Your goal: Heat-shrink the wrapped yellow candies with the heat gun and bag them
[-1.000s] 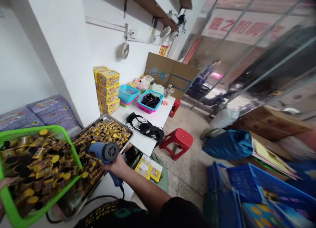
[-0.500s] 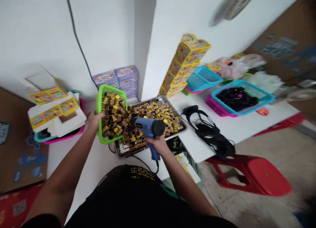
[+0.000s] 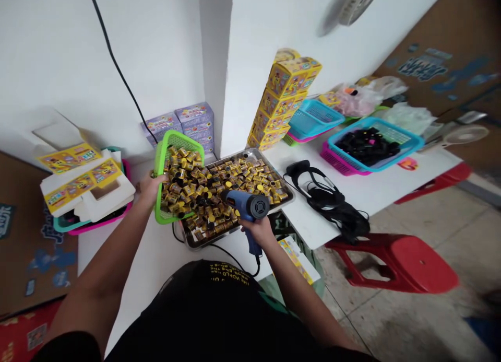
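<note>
Green basket point(image 3: 174, 141), gripped by left fingers point(image 3: 159, 178), tips over metal tray point(image 3: 238, 158); right fingers point(image 3: 250, 225) clasp a heat gun point(image 3: 245, 205).

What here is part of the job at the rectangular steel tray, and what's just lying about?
In use: left hand gripping green plastic mesh basket; right hand holding blue heat gun; rectangular steel tray of small yellow-and-black cylinders.

Lying about: black corded headphones; red plastic stool; stacked yellow cardboard boxes; teal plastic basket.
</note>
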The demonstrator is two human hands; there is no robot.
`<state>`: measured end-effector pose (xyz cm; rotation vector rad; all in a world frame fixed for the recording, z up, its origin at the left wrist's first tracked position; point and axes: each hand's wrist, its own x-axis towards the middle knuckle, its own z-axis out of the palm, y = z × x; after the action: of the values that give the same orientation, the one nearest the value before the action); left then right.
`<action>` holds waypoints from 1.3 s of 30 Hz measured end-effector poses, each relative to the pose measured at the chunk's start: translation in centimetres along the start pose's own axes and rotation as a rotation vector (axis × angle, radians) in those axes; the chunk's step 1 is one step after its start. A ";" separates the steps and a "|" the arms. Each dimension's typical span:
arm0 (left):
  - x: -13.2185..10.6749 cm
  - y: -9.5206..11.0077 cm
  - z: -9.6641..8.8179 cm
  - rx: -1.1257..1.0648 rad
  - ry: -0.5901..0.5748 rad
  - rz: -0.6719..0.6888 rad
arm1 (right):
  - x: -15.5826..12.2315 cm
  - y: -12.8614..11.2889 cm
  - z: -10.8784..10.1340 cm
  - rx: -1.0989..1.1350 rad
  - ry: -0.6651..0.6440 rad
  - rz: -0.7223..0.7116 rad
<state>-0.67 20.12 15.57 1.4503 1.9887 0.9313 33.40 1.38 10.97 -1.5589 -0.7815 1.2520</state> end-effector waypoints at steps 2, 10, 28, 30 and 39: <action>0.0 0.8 0.0 0.006 -0.010 0.012 | 0.3 0.0 0.2 -0.010 0.032 -0.015; -0.3 1.3 -0.7 -0.093 -0.105 0.072 | 1.1 0.5 -1.3 -0.069 0.111 0.001; 0.5 6.4 3.6 0.037 -0.143 0.229 | 3.1 -3.4 2.5 0.089 -0.084 -0.129; 0.5 6.6 4.1 0.044 -0.130 0.270 | 3.7 -3.8 2.5 0.081 -0.018 -0.165; 1.0 6.5 4.5 0.065 -0.093 0.436 | 2.4 -2.3 0.4 0.027 0.064 -0.134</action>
<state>6.29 23.41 17.71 1.9739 1.6794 0.9566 33.85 4.41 12.27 -1.4930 -0.8108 1.1056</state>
